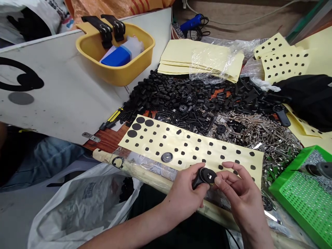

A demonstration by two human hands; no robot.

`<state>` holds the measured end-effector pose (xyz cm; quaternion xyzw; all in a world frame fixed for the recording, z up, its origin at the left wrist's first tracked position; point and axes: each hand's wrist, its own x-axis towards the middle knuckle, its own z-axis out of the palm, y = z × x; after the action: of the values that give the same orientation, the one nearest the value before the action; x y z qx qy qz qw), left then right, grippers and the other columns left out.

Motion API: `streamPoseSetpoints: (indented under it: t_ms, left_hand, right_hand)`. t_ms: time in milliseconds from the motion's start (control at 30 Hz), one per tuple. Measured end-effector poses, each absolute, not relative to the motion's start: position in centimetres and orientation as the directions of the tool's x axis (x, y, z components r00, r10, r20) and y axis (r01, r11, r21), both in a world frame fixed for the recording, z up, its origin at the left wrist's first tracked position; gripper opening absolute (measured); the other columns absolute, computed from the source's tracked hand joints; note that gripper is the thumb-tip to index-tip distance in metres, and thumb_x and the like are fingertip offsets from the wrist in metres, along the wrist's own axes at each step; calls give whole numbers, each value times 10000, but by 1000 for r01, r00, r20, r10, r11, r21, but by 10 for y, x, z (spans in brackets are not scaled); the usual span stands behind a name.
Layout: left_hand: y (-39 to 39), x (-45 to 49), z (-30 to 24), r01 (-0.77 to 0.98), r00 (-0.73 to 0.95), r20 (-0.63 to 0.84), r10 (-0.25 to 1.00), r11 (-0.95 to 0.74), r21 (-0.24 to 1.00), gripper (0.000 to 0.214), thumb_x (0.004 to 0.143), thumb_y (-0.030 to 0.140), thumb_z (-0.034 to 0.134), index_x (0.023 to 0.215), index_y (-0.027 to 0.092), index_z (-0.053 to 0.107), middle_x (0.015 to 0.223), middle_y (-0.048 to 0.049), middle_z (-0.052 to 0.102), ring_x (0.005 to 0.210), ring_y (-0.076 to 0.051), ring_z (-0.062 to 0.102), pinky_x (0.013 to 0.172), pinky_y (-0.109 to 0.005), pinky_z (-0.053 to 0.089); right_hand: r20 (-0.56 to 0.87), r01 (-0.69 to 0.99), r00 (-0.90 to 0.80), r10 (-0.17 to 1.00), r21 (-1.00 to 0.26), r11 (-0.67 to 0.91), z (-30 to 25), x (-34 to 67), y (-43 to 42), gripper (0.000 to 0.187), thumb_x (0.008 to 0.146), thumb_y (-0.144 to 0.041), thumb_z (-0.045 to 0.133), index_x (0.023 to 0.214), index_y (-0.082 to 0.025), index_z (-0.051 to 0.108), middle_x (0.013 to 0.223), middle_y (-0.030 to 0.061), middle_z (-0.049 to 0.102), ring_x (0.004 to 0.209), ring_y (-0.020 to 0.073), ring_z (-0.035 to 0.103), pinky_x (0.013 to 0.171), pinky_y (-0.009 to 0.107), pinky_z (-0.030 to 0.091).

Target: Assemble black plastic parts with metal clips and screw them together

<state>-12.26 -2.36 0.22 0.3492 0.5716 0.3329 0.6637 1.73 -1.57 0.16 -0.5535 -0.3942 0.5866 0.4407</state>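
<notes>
Between left hand (181,195) and right hand (241,195), fingers (218,180) grip a black knob (206,176).

A: What's in hand?
B: Left grip (181,195) and right grip (242,193) both on a black plastic part (204,176), round-headed with a short handle, held just over a cream sheet (197,143). Right fingertips (219,180) press at the head's rim.
A: On the sheet?
B: Black dots throughout, plus one silver-centred black disc (166,157) lying near the left grip.
A: Beyond it?
B: Heaped black plastic pieces (181,97) and bright metal pieces (255,136). Green perforated tray (298,204) to the right. Yellow plastic basket (114,65) far left, white plastic bag (77,211) below the bench edge.
</notes>
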Motion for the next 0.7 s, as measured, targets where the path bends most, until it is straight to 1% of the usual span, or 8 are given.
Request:
streamPoseSetpoints:
  t_ms: [167,300,433,533,600,700]
  left_hand:
    - [-25,-123,2,-60,123,-506,854,515,855,493,745,123,570,1235,167,546,721,33,593,382,-32,471,390,-157,412]
    - [-25,-123,0,-50,125,-508,852,516,855,500,751,127,559,1248,173,537,727,30,594,383,-32,472,385,-153,409]
    - [-25,-123,0,-41,122,-515,849,522,852,523,754,134,548,1275,171,519,790,6,612,397,-37,482,370,-157,404]
    - [-26,-123,0,-15,130,-519,845,525,851,534,765,147,529,1297,172,504,861,-22,639,400,-44,484,385,-182,425]
    - [-27,-124,-1,77,99,-462,881,457,886,512,773,152,521,1285,170,525,885,-40,661,479,-85,551,462,-218,476]
    - [-29,-127,-4,322,18,-269,963,249,913,489,767,124,521,1250,179,575,907,-63,695,748,-191,646,690,-303,523]
  right_hand:
    - [-277,-65,11,961,-959,-275,2,17,-15,422,712,-341,760,1033,-236,506,657,-9,632,597,146,564,570,258,449]
    - [-270,-72,-11,963,-960,-270,-2,20,-15,419,717,-331,757,1037,-228,507,674,0,636,600,144,569,565,254,446]
    - [-264,-100,-86,961,-957,-272,-8,26,-14,393,737,-305,748,1032,-235,498,690,-5,639,612,138,570,584,250,448]
    - [-273,-131,-121,954,-949,-288,-9,29,-14,369,742,-291,746,1016,-238,505,679,-13,628,617,137,563,588,248,444]
    - [-287,-155,-107,952,-941,-301,-8,30,-14,349,743,-290,745,1000,-235,515,679,-15,622,613,136,557,588,253,445]
    - [-312,-190,-141,939,-923,-335,-4,30,-16,338,741,-280,745,988,-233,519,684,-12,621,603,135,554,588,261,452]
